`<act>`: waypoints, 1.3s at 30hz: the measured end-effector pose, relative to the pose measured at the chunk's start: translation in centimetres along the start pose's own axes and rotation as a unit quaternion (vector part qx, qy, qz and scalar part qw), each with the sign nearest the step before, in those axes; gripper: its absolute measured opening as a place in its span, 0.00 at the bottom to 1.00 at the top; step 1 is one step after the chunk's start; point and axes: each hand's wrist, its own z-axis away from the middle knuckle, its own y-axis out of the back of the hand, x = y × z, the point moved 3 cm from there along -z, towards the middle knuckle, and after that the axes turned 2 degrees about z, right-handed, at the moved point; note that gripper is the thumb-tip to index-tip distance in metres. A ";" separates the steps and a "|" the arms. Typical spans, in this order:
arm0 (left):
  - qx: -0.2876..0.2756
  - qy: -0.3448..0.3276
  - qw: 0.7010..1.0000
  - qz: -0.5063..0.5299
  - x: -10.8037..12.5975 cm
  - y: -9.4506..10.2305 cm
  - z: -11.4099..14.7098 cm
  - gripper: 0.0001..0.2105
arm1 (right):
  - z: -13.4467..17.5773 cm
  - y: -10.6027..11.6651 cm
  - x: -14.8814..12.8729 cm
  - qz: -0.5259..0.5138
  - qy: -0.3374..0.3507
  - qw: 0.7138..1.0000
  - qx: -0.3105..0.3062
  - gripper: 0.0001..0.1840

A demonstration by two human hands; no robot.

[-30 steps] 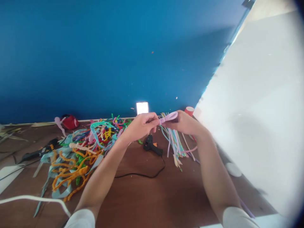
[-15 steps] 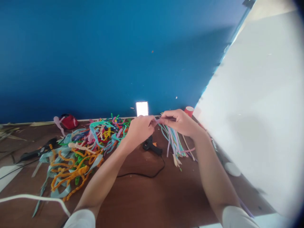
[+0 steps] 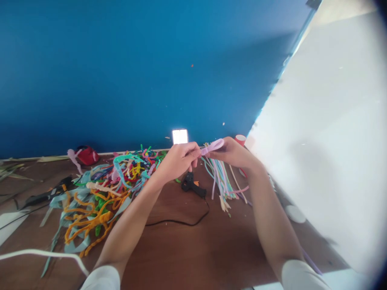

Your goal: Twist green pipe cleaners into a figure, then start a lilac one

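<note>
Between my two hands is a light purple pipe cleaner (image 3: 214,147), bent into a narrow loop that points up and right. My left hand (image 3: 185,156) pinches its lower left end between thumb and fingers. At the loop's right side, my right hand (image 3: 234,154) grips it with bent fingers, some of them hidden behind the palm. Below the hands lies a black glue gun (image 3: 192,186) with its cable on the brown table. A bundle of straight pastel pipe cleaners (image 3: 222,177) rests under my right hand.
A large tangle of coloured pipe cleaners (image 3: 102,201) covers the table's left side, with a second black glue gun (image 3: 48,193) beyond it. A lit phone (image 3: 180,136) leans near the blue wall (image 3: 121,72). A red cup (image 3: 240,139) stands behind my right hand.
The purple pipe cleaner now shows as an open loop, where before only a short piece was visible between the fingers. My right hand has turned and shifted slightly right.
</note>
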 end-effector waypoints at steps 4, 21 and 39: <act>-0.105 0.006 0.994 0.010 0.1 -0.3 0.4 0.12 | -0.1 0.2 0.7 -0.046 -0.025 0.998 -0.022 0.14; 0.100 0.034 0.985 -0.136 -1.3 0.0 -0.8 0.14 | 1.1 -1.1 -3.1 0.093 0.022 0.995 0.031 0.15; -0.067 -0.027 0.972 -0.225 -0.7 -0.9 0.0 0.14 | 0.1 0.2 0.1 -0.007 -0.013 0.999 0.034 0.14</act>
